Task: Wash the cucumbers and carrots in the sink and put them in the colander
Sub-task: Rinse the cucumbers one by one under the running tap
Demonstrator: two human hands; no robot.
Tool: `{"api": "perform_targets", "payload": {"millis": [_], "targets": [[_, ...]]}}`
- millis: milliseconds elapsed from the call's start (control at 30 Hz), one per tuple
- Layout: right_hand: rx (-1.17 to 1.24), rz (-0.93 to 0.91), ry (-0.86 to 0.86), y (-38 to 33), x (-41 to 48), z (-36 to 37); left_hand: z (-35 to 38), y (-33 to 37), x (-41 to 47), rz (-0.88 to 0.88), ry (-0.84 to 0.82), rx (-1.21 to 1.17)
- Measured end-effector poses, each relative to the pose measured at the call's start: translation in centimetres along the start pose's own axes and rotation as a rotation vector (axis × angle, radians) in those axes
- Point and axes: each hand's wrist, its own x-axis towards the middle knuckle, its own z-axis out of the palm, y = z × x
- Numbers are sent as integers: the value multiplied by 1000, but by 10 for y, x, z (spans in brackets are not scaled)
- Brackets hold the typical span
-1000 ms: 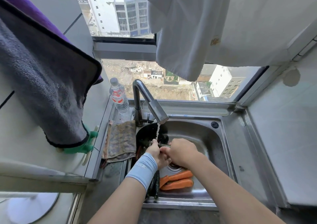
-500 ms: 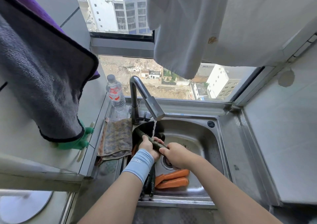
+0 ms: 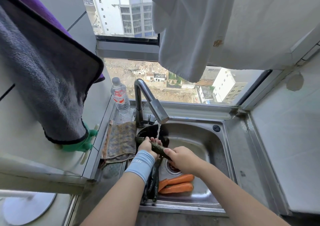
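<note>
A dark green cucumber point(image 3: 156, 148) lies slanted under the running tap point(image 3: 156, 109) in the steel sink point(image 3: 207, 139). My left hand point(image 3: 147, 145) cups it from below near its upper end. My right hand point(image 3: 181, 158) grips its lower end. Water runs onto my left fingers. Two carrots point(image 3: 178, 184) lie on the sink floor at the front, and more dark cucumbers point(image 3: 153, 182) lie beside them under my left wrist. A black colander point(image 3: 164, 132) sits at the sink's back left, mostly hidden behind my hands.
A brown cloth point(image 3: 120, 139) lies on the drainboard left of the sink. A water bottle point(image 3: 120, 94) stands behind it. A grey towel point(image 3: 43, 73) and a green glove point(image 3: 81, 144) hang at the left. White cloth point(image 3: 190, 27) hangs overhead. The drain point(image 3: 172, 167) is under my right hand.
The hands have drawn apart along the cucumber. Its upper end now sticks out left of my left hand, and my right hand has slid down to its lower end.
</note>
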Motion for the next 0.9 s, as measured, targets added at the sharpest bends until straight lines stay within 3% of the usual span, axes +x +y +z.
{"api": "perform_targets", "payload": {"millis": [133, 267, 400, 567, 700, 900], "targets": [[251, 80, -152, 5, -12, -15, 4, 6, -2, 42, -12, 88], [138, 35, -159, -2, -4, -9, 11, -12, -3, 167, 77, 220], [2, -31, -45, -4, -1, -6, 11, -16, -7, 129, 3, 214], [416, 113, -215, 6, -4, -7, -3, -7, -7, 106, -61, 160], [430, 116, -306, 11, -7, -7, -7, -6, -2, 149, -7, 157], [426, 65, -194, -1, 5, 9, -5, -13, -7, 208, 47, 157]]}}
